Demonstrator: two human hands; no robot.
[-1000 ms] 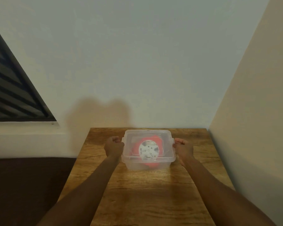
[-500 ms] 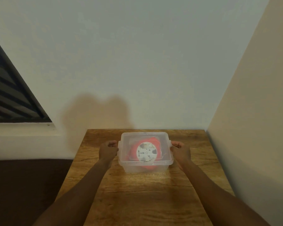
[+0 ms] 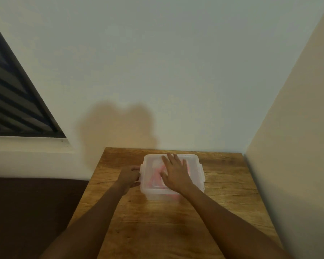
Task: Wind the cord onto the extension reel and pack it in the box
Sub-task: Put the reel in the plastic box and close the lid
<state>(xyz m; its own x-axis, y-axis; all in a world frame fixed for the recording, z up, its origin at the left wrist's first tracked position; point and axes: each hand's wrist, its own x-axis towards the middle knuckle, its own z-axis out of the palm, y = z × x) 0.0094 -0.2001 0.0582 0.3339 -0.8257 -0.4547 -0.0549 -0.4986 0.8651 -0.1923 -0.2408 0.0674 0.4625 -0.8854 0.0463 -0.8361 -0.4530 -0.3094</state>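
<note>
**Q.** Pressing flat on the lid (image 3: 158, 159), fingers spread apart: is that the right hand (image 3: 175, 173)?

**A.** Yes; it lies palm-down on the clear plastic box (image 3: 162, 196), holding nothing. The left hand (image 3: 129, 175) curls closed at the box's left side, apparently on the side latch (image 3: 141, 172), though the contact itself is blurred.

**Q.** Where is the reel?

**A.** The extension reel (image 3: 157, 177) shows as a red blur through the lid, inside the box, which stands near the far edge of the wooden table (image 3: 228, 193), about midway along it.

**Q.** How should the box handle?

**A.** Judged from its look: thin, smooth walls that flex and may slip under a squeeze, and with the reel inside probably some heft. The stiff rim and the latch (image 3: 201, 168) on the right side seem the surest holds, one hand at each.
</note>
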